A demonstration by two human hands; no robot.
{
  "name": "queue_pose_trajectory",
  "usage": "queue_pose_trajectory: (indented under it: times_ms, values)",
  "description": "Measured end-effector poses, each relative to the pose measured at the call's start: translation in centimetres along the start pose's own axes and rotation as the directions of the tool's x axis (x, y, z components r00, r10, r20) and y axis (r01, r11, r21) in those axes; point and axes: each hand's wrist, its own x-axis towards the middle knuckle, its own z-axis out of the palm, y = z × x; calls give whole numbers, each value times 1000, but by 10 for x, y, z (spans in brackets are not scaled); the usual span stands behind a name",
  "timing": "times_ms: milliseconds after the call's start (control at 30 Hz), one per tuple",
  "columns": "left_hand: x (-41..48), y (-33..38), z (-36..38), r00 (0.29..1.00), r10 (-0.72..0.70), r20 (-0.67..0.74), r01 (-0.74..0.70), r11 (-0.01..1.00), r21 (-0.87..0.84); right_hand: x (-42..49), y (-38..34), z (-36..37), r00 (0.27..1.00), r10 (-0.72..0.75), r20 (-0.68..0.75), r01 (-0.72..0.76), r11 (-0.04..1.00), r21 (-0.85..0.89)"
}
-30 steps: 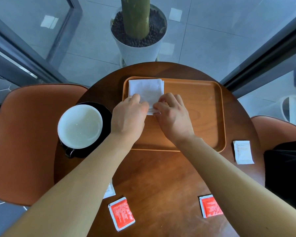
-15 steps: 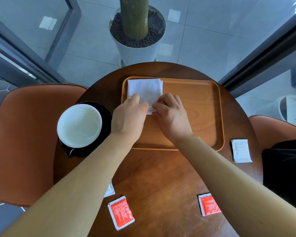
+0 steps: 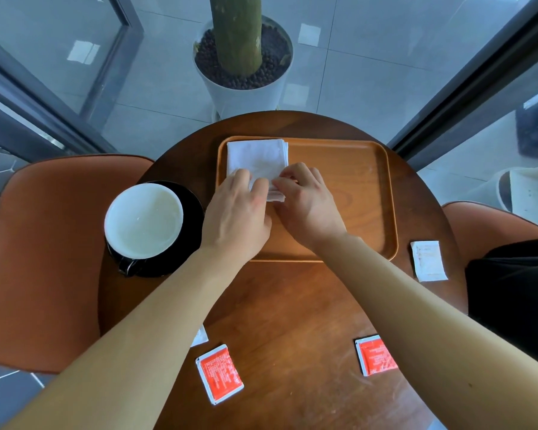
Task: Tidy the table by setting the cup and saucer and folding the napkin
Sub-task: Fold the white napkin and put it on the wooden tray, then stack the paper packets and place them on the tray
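A white folded napkin (image 3: 257, 158) lies in the far left corner of the wooden tray (image 3: 354, 193). My left hand (image 3: 236, 218) and my right hand (image 3: 308, 206) both rest on the napkin's near edge, with the fingertips pinching its layers. A white cup (image 3: 143, 220) stands on a black saucer (image 3: 190, 209) on the round table, just left of the tray and of my left hand. The near part of the napkin is hidden under my fingers.
Two red sachets (image 3: 219, 372) (image 3: 375, 355) lie on the near part of the round wooden table (image 3: 286, 305), a white sachet (image 3: 427, 260) at the right and another peeks from under my left forearm. Orange chairs (image 3: 44, 259) flank the table. A potted plant (image 3: 243, 54) stands beyond.
My hands stay on the napkin's near edge; the fingers have shifted slightly. The napkin, cup and saucer keep their places.
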Motion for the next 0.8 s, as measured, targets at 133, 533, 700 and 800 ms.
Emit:
queue_pose_trajectory:
  times_ms: [133, 533, 700, 800]
  values:
    - [-26, 3, -2, 993, 28, -113, -36, 997, -68, -15, -3, -12, 1000, 10, -14, -10, 1000, 20]
    - [-195, -27, 31, 945, -175, -278, 121, 973, -198, -150, 59, -60, 942, 227, -248, -234, 972, 2]
    - [-229, -45, 51, 946, -266, -187, 251, 963, -99, -191, 88, -47, 919, 390, -60, -392, 889, -236]
    - [-230, -46, 59, 963, -265, -48, 265, 964, 3, -209, 95, -37, 912, 409, -3, -386, 857, -340]
